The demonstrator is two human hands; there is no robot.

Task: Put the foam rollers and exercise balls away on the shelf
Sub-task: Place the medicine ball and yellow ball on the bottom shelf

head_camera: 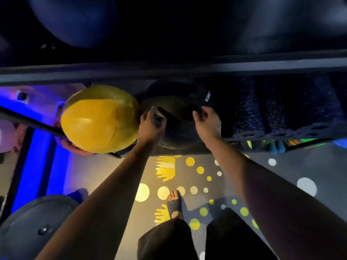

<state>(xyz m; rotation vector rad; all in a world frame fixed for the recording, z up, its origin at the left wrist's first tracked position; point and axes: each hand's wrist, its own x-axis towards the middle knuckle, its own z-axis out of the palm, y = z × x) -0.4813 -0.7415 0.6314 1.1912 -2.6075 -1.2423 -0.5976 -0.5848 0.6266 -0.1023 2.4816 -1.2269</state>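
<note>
A dark olive exercise ball with black handles (176, 126) sits on the black shelf (281, 136), next to a yellow ball (99, 119) on its left. My left hand (151, 121) grips the ball's left handle. My right hand (206, 121) grips the right handle. Dark speckled foam rollers (262, 106) lie on the same shelf to the right. A large blue ball (75, 19) rests on the top shelf, above the rail (169, 70).
A grey ball with a valve (35, 226) sits at the lower left by my left arm. Another person's hand (75, 147) shows under the yellow ball. The floor (187, 177) has yellow and white dots; my sandalled foot (174, 203) stands below. Bright items (277, 145) lie on a lower shelf.
</note>
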